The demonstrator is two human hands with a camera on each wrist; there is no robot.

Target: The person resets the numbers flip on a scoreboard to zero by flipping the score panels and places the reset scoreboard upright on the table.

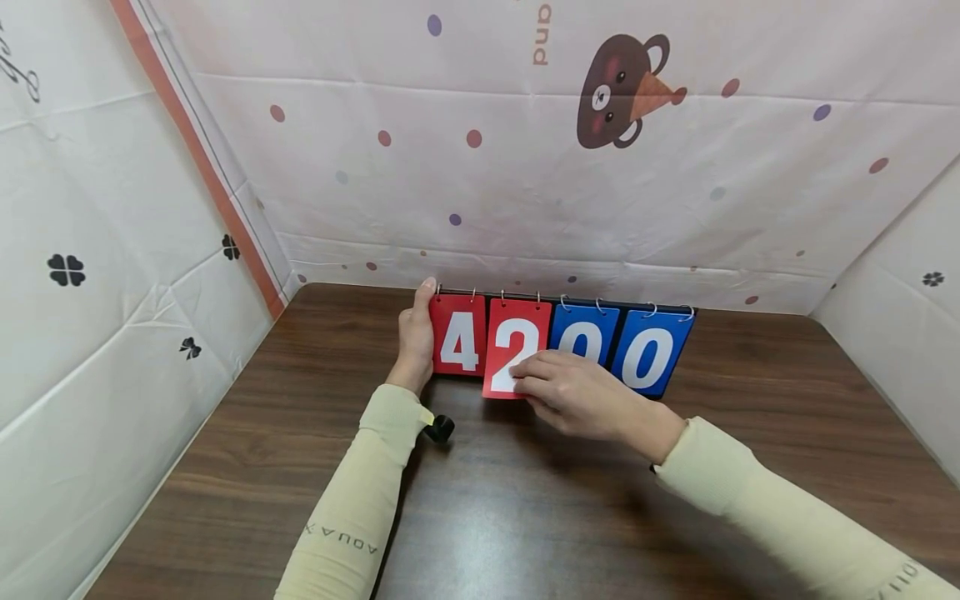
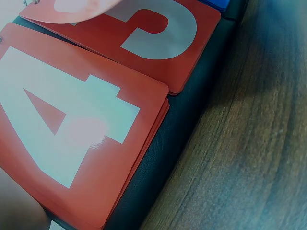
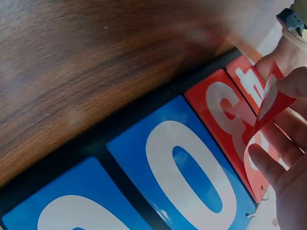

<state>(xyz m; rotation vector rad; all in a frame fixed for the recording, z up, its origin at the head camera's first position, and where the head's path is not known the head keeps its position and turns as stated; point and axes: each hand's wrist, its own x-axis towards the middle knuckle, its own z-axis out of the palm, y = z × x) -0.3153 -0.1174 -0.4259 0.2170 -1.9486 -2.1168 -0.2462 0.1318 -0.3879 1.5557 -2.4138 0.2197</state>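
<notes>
A tabletop flip scoreboard (image 2: 168,134) with a black base and ring-bound number cards stands toward the back of the table. My left hand (image 1: 416,337) grips its left end, beside the red 4 card (image 1: 446,321). The red 2 card (image 1: 517,311) is pinched by my right hand (image 1: 577,396), which lifts its lower edge and bends it in the right wrist view. Beneath it shows a red 3 card (image 3: 201,100). Two blue 0 cards, the inner one (image 3: 163,191) and the outer one (image 1: 671,329), lie flat to the right.
The board rests on a dark wood-grain table (image 1: 480,533). White printed cloth (image 1: 510,183) rises close behind it, with more cloth at the left (image 1: 112,350) and right sides. A small black wrist device (image 1: 441,428) hangs by my left sleeve.
</notes>
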